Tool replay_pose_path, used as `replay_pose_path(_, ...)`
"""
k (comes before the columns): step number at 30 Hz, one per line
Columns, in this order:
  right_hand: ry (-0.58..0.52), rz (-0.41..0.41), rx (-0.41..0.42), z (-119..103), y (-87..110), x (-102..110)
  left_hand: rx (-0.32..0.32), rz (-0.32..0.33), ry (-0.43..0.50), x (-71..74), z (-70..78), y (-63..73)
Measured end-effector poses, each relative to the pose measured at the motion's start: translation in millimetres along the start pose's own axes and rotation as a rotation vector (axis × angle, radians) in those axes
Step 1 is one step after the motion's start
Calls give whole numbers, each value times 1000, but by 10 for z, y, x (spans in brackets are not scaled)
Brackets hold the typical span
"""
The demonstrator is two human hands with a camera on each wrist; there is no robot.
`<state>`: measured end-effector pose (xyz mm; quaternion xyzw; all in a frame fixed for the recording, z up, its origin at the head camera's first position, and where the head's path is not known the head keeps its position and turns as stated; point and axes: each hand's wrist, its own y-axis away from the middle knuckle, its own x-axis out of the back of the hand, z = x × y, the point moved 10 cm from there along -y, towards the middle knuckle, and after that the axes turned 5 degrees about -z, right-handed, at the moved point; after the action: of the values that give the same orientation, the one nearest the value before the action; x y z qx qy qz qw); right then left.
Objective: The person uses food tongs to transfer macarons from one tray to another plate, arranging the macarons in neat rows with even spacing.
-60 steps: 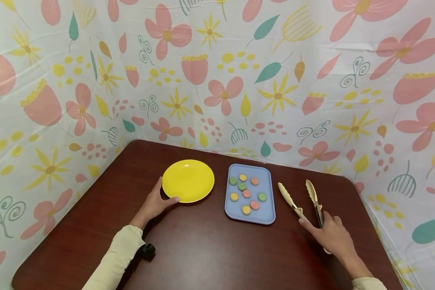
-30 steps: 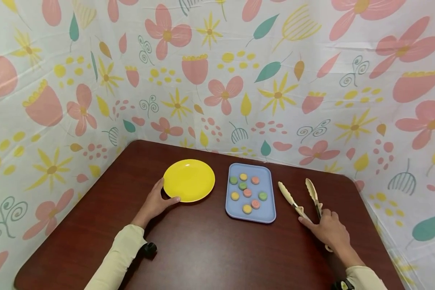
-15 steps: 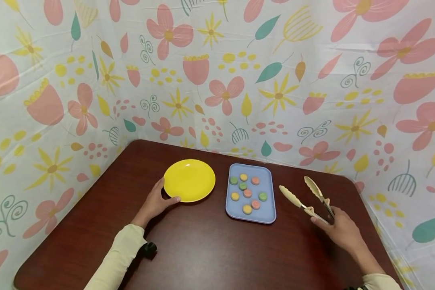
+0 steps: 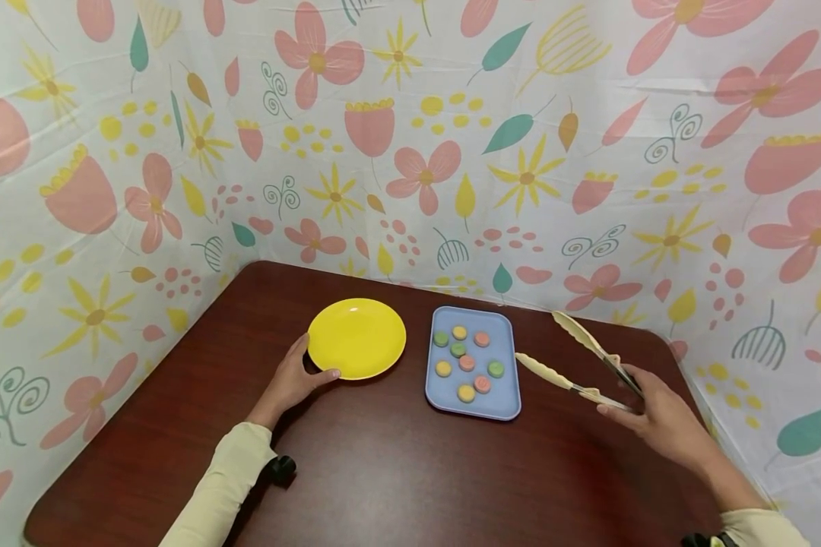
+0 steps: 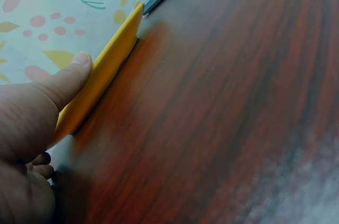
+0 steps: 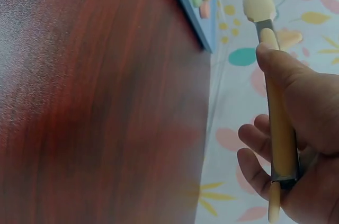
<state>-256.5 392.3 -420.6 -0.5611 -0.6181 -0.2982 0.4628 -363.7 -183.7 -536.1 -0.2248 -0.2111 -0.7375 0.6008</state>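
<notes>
My left hand (image 4: 293, 385) holds the near-left rim of a round yellow plate (image 4: 356, 339), which rests on the table. The left wrist view has the thumb pressed on the plate's rim (image 5: 103, 78), other fingers mostly hidden. My right hand (image 4: 667, 422) grips a pair of tongs (image 4: 598, 346) with cream tips and metal arms. Its tips are spread apart, the lower one beside the right edge of a blue tray (image 4: 445, 399). On the tray lie several small round sweets (image 4: 467, 363) in green, yellow and pink. In the right wrist view, thumb and fingers wrap the tongs' handle (image 6: 280, 128).
The dark brown wooden table (image 4: 383, 471) has rounded corners. Behind it and at both sides hangs a white curtain (image 4: 410, 152) printed with flowers and leaves, close to the table's back edge. The tray stands between the plate and the tongs.
My right hand has lifted the tongs from the table, and their tips have swung left toward the tray. The left hand and the plate have stayed in place.
</notes>
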Motion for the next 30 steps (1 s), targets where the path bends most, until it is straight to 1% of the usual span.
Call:
replay_pose_path(4,12,-10,23,-87,-14,46,-1,2,4,1,5,7)
replay_pose_path(8,50,-12,45,-166,-38,88,-6,6,3,3,14,10)
replay_pose_path(14,87,-37,77,-255,-79,104,-9,11,-1,12,21,10)
replay_pose_path(21,116,-61,154,-360,-170,35,-10,8,-2,17,21,5)
replay_pose_path(28,109,-140,180,-400,-252,-113,-2,5,-1,7,6,1)
replay_pose_path(30,117,-150,185,-409,-267,-145,-3,4,-1,3,7,0)
